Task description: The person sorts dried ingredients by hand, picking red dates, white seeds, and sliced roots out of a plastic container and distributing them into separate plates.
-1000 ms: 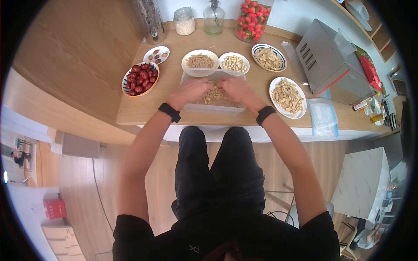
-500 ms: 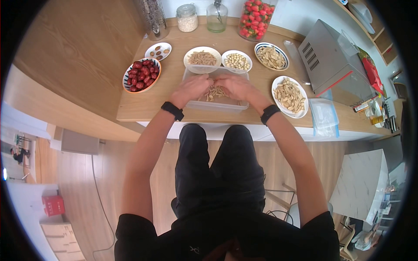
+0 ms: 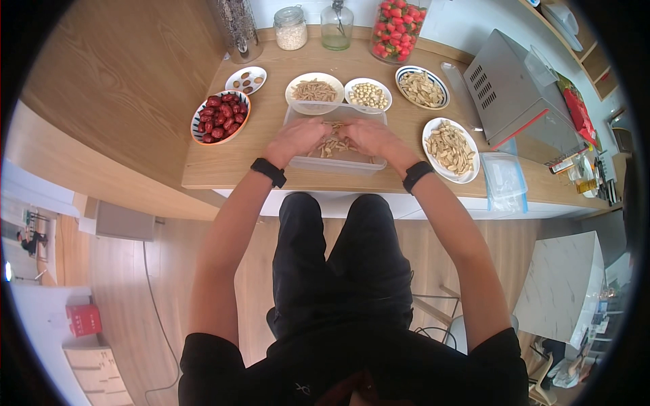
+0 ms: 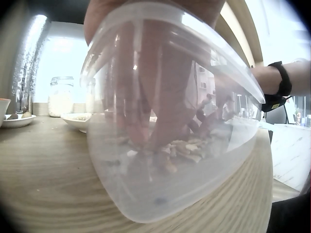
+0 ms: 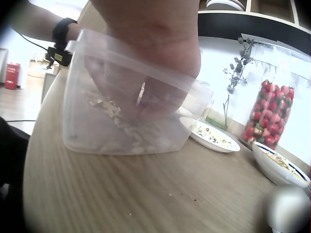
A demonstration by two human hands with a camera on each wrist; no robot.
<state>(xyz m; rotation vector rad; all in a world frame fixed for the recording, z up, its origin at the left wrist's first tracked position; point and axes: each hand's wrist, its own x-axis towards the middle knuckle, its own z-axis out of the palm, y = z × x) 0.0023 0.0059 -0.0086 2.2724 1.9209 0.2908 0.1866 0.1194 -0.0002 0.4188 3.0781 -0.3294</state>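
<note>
A clear plastic box (image 3: 342, 166) sits near the counter's front edge, with pale-brown dried strips (image 3: 335, 147) on its bottom. Both hands reach down into it from either side. My left hand (image 3: 302, 137) has its fingers pointing down among the strips, blurred through the plastic wall in the left wrist view. Close opposite, my right hand (image 3: 369, 137) also dips its fingertips into the strips, and a few strips show between the two hands. Cannot tell whether either hand pinches any. Behind the box stand a plate of similar strips (image 3: 315, 90) and a dish of round cream-coloured seeds (image 3: 367, 96).
A bowl of red dates (image 3: 221, 118) and a small plate (image 3: 246, 80) stand at left. Plates of dried slices (image 3: 422, 88) and pale dried pieces (image 3: 450, 150) lie at right, beside plastic bags (image 3: 503, 181) and a grey appliance (image 3: 508, 88). Glass jars (image 3: 291, 30) and strawberries (image 3: 396, 30) line the back.
The hands met over the strips half a second ago and now stand slightly apart inside the box. The whole head view shifted a little. The dishes have stayed in place.
</note>
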